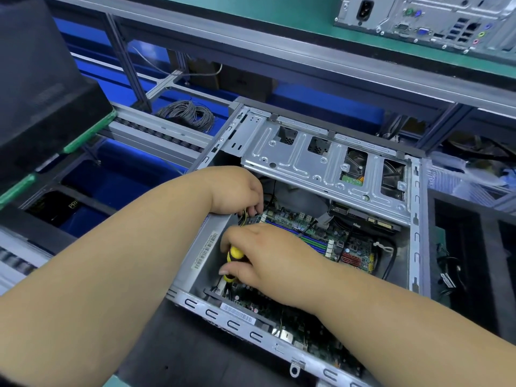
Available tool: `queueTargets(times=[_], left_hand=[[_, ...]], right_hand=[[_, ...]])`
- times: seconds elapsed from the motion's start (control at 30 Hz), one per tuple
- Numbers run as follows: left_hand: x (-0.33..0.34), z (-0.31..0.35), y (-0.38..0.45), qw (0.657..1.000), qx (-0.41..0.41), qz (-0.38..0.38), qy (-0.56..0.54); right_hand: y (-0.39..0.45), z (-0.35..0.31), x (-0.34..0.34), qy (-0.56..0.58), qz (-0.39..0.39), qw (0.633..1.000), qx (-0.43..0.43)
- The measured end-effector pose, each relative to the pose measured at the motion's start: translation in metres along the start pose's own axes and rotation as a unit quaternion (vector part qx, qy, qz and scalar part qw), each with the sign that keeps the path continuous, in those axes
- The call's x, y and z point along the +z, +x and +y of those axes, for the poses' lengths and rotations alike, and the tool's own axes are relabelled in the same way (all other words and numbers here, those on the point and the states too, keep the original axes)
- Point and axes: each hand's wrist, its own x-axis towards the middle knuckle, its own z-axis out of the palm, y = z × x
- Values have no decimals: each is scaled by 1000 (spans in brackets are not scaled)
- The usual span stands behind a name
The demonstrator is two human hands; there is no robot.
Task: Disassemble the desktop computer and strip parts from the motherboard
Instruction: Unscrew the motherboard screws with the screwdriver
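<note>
At the far left a dark bin (42,79) sits on a roller rack, with a coil of grey wire (187,113) lying on the rails just beyond it. Right of these, the open case (413,219) lies on the tabletop (167,356), its side panel off and a metal drive cage (321,160) spanning the far half. The left hand (237,191) reaches over the case's left wall, fingers curled down onto a bundle of yellow and black wires (243,216) at the board's edge (whether they actually pinch the wires cannot be told). Just nearer, the right hand (265,261) is inside the case, gripping a screwdriver (233,261) by its yellow and black handle; the tip is hidden. Beneath and right of that hand lies the motherboard (335,241), with blue and green memory slots and red connectors showing. On the green shelf at upper right stands a second computer (435,20), its rear ports facing the camera.
</note>
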Motion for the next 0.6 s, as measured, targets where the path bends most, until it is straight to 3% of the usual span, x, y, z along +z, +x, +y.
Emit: queueTargets(times=[0.27, 0.6], left_hand=[[-1, -2, 2, 1000, 0, -7, 20], [0, -3, 2, 1000, -1, -3, 19]], right_hand=[[-1, 5, -11, 97, -8, 995, 9], [-3, 3, -15, 32, -37, 996, -77]])
